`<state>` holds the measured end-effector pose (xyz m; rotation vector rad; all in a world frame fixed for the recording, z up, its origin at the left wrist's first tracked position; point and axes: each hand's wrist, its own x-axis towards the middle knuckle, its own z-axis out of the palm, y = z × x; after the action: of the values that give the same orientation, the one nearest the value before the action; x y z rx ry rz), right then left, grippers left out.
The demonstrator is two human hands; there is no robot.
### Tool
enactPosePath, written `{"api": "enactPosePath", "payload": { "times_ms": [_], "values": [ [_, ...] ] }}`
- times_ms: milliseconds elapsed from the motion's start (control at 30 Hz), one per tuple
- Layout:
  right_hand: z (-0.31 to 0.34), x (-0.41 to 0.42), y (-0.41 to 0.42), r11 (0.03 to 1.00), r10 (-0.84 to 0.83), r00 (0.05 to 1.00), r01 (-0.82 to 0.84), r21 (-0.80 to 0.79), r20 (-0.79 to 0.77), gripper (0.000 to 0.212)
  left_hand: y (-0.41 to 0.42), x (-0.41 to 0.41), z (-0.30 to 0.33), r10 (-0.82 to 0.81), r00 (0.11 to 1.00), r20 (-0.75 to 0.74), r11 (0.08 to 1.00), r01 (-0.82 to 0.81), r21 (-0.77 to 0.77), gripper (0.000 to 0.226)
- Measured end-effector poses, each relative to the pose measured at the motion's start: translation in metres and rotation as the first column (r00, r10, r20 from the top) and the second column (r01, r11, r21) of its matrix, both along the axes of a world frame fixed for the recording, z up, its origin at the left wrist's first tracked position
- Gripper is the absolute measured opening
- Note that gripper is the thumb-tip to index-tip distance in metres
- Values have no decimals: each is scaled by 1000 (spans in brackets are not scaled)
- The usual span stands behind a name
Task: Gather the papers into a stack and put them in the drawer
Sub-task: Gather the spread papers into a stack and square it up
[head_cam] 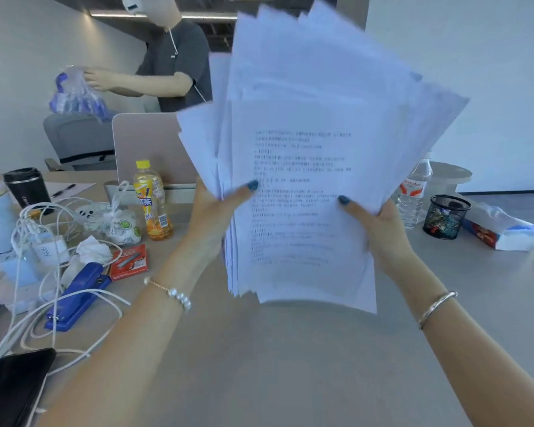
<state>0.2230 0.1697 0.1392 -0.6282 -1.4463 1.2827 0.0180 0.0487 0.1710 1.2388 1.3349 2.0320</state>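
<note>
I hold a thick, uneven stack of white printed papers (pixel 305 143) upright above the grey table (pixel 275 365), its sheets fanned out at the top. My left hand (pixel 216 208) grips the stack's left edge, thumb on the front page. On the right edge my right hand (pixel 379 229) grips the same way. The stack's bottom edge hangs a little above the tabletop. No drawer is in view.
On the left lie a blue stapler (pixel 77 294), tangled white cables (pixel 43 241), a staple box (pixel 128 261), a tea bottle (pixel 153 201), a black cup (pixel 27 186) and a black phone (pixel 13 386). At the right stand a water bottle (pixel 415 192), a mesh pot (pixel 446 217) and a tissue pack (pixel 500 232). A person (pixel 170 63) stands behind the desk.
</note>
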Motion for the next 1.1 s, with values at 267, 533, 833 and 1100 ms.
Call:
{"api": "enactPosePath", "payload": {
  "times_ms": [267,533,833,1100],
  "values": [
    [-19,16,-4,997,-2,985,-10,71,170,51,-12,-3,-38,-99,995,-14,993,98,-64,72],
    [-40,20,-9,998,1,985,-12,63,172,59,-15,9,-77,-82,987,141,994,92,-59,38],
    [16,12,-35,952,-152,984,172,253,-98,55,-21,30,-3,-71,996,-59,980,81,180,35],
    [-5,32,-30,971,193,979,-200,134,61,47,-28,22,-28,-164,984,-77,984,169,64,39]
  ]
}}
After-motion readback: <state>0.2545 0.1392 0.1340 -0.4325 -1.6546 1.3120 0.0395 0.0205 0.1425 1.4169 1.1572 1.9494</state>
